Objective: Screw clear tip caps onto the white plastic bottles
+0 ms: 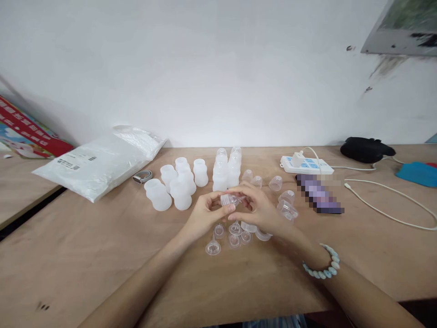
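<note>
My left hand (207,211) holds a clear ribbed bottle collar (226,199) between thumb and fingers, above the middle of the table. A transparent silicone bottle nipple (235,200) sticks out of the collar to the right. My right hand (258,207) pinches the nipple's tip; its fingertips are partly hidden. Loose nipples (213,247) lie just below my hands. More clear collars (263,234) are beside them, partly covered by my right hand and forearm. Transparent dome caps (275,183) are scattered to the right.
Several open white bottles (182,196) stand left of centre. Behind my hands, assembled bottles with caps (221,169) stand in rows. A white plastic bag (102,159) and a watch (142,176) are at left. A power strip (307,165), a phone (318,193) and a cable (385,181) are at right.
</note>
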A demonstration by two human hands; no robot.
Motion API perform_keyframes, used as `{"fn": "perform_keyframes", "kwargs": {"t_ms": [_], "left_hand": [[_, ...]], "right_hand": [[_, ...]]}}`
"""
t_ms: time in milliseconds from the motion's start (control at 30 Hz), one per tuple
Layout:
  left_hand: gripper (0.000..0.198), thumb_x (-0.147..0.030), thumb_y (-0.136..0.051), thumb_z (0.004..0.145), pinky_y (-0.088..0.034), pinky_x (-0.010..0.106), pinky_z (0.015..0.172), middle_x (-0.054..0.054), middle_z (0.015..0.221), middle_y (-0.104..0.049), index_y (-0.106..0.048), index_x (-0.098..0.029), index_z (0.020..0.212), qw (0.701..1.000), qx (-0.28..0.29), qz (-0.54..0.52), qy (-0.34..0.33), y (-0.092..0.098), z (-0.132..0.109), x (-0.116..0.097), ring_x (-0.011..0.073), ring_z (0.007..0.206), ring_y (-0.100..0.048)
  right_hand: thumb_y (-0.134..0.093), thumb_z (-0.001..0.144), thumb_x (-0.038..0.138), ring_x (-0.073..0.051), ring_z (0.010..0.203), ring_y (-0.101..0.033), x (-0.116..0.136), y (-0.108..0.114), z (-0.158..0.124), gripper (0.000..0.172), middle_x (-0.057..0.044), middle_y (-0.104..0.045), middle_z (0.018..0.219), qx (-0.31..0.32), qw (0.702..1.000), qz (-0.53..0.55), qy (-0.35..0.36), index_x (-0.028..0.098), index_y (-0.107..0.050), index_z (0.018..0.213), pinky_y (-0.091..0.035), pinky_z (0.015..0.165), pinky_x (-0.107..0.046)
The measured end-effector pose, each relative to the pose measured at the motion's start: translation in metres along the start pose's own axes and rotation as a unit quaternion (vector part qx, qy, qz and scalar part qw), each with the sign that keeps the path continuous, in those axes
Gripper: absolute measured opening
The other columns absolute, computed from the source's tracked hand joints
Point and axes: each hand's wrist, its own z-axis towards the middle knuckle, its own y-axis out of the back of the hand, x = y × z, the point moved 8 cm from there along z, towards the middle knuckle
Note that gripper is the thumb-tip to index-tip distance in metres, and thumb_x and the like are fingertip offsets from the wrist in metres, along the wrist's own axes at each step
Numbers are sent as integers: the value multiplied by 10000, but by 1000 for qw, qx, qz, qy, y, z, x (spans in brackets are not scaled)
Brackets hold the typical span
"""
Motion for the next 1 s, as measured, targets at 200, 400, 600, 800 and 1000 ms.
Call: {"fn": "perform_keyframes", "kwargs": {"t_ms": [200, 400, 600, 800, 1000], "left_hand": [[418, -511, -520, 907, -471, 389, 815, 95, 1068, -674, -634, -159, 1103, 899, -157, 388, -129, 41, -1, -62, 255, 919, -609], [386, -263, -615, 850, -360, 466, 953, 165, 1176, -651, -598, -112, 1205, 652, -172, 734, -76, 81, 52, -96, 373, 1155, -486], [402, -332, -807, 657, -353, 433, 904, 173, 967, -721, -687, -116, 974, 636, -32, 771, 24, 91, 96, -61, 380, 1062, -553], [396, -378, -650, 758, -352, 479, 942, 126, 941, -698, -616, -136, 1069, 655, -99, 749, 5, 94, 81, -108, 341, 1009, -585], [318, -302, -651, 744, -501, 345, 823, 40, 1062, -637, -561, -227, 1040, 858, -148, 471, -142, 66, 23, -182, 228, 965, -616]], "right_hand": [[-779, 750, 285, -160, 710, -481, -2, 18, 0, 283, -28, -530, 913, -74, 997, -2, -15, 227, -690, 1012, -398, 596, -283], [-771, 737, 287, -172, 746, -507, -12, 22, 1, 289, -34, -530, 941, -79, 996, 10, -30, 230, -678, 1005, -423, 587, -283], [-751, 759, 297, -155, 698, -522, -17, 22, 3, 285, -39, -557, 978, -70, 997, 12, -25, 236, -665, 1025, -434, 573, -288], [-750, 752, 315, -193, 796, -578, -16, 26, 3, 269, -48, -561, 987, -80, 996, 22, -32, 232, -669, 994, -462, 597, -300], [-748, 749, 332, -210, 840, -613, -12, 33, 3, 268, -51, -611, 991, -103, 993, 39, -36, 229, -666, 983, -505, 612, -303]]}}
